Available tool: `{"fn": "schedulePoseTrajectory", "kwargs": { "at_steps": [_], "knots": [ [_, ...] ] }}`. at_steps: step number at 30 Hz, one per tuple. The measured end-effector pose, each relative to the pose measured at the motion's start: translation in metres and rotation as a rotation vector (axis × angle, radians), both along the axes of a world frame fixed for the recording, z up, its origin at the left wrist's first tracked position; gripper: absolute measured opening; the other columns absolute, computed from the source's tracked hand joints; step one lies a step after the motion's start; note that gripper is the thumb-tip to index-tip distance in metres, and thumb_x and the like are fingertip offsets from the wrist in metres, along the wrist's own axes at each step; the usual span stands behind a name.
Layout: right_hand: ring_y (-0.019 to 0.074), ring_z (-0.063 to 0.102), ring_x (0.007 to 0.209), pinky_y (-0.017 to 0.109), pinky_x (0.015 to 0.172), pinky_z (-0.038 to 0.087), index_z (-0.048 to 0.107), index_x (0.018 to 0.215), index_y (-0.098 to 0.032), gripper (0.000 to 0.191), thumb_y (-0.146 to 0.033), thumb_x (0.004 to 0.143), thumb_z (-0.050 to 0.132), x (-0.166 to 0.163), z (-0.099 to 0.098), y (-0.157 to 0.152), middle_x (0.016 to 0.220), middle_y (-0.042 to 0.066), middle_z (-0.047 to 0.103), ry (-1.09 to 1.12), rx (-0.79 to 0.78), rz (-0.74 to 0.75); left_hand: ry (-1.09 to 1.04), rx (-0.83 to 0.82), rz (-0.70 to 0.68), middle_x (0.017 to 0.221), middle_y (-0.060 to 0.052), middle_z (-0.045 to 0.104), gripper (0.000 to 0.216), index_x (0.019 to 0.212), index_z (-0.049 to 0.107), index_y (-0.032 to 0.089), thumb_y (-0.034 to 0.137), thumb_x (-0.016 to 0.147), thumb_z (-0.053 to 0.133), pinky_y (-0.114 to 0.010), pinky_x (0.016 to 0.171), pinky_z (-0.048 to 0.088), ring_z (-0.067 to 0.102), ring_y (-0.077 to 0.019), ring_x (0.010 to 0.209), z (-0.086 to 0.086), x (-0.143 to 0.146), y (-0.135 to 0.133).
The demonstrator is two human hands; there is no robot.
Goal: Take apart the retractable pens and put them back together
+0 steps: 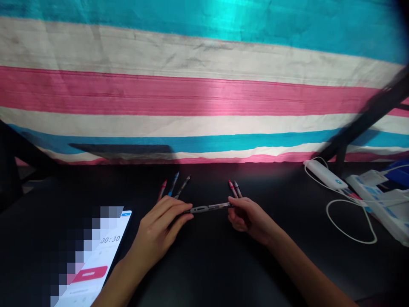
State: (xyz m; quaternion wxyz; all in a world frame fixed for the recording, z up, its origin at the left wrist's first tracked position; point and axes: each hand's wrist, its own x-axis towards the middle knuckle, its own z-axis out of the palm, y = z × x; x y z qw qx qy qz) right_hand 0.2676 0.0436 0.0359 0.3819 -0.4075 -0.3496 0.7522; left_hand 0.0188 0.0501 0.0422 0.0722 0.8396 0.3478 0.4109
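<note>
A pen (pixel 207 208) with a grey grip is held level just above the black table (pixel 223 264), between both hands. My left hand (pixel 159 228) pinches its left end with fingertips. My right hand (pixel 246 218) is closed round its right end and also grips two more pens (pixel 234 188), one red-capped and one dark, which stick up from the fist. Three loose pens (pixel 174 186), red, blue and black, lie on the table just beyond my left hand.
A phone (pixel 96 260) showing a timer at 00:30 lies at the front left. A white power bank (pixel 326 175) with a looping cable and white boxes (pixel 380 196) sit at the right. A striped cloth (pixel 191 98) hangs behind the table.
</note>
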Motion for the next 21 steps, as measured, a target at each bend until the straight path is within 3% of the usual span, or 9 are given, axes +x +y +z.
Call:
{"fn": "schedulePoseTrajectory", "kwargs": {
  "at_steps": [8, 13, 17, 21],
  "knots": [
    [0.0034, 0.017, 0.037, 0.017, 0.035, 0.011, 0.044, 0.052, -0.015, 0.047, -0.044, 0.087, 0.052, 0.006, -0.005, 0.002, 0.042, -0.009, 0.023, 0.237, -0.292, 0.252, 0.183, 0.165, 0.051, 0.08, -0.005, 0.058, 0.008, 0.094, 0.056, 0.017, 0.013, 0.09, 0.052, -0.033, 0.069, 0.043, 0.047, -0.0177, 0.075, -0.007, 0.0, 0.001],
    [0.0032, 0.012, 0.04, 0.014, 0.035, 0.011, 0.041, 0.058, -0.015, 0.043, -0.044, 0.088, 0.052, 0.007, -0.006, 0.002, 0.049, -0.01, 0.02, 0.288, -0.379, 0.301, 0.269, 0.212, 0.075, 0.073, -0.005, 0.053, 0.014, 0.083, 0.054, 0.016, 0.006, 0.088, 0.046, -0.033, 0.065, 0.04, 0.041, -0.0186, 0.071, -0.008, 0.001, -0.001],
    [0.0031, 0.013, 0.041, 0.017, 0.037, 0.009, 0.043, 0.057, -0.015, 0.044, -0.045, 0.087, 0.054, 0.004, -0.003, -0.001, 0.048, -0.01, 0.021, 0.187, -0.272, 0.278, 0.23, 0.159, 0.057, 0.07, -0.004, 0.048, 0.018, 0.078, 0.051, 0.017, 0.003, 0.087, 0.044, -0.032, 0.062, 0.038, 0.038, -0.018, 0.069, -0.01, 0.002, -0.001],
    [0.0038, 0.019, 0.04, 0.021, 0.04, 0.01, 0.052, 0.057, -0.013, 0.049, -0.049, 0.089, 0.05, 0.001, 0.005, -0.006, 0.045, -0.008, 0.027, -0.18, 0.098, 0.103, 0.152, -0.006, 0.015, 0.073, -0.003, 0.048, 0.016, 0.082, 0.049, 0.018, 0.008, 0.091, 0.041, -0.032, 0.067, 0.039, 0.041, -0.0171, 0.071, -0.012, 0.003, 0.001]
  ]
}}
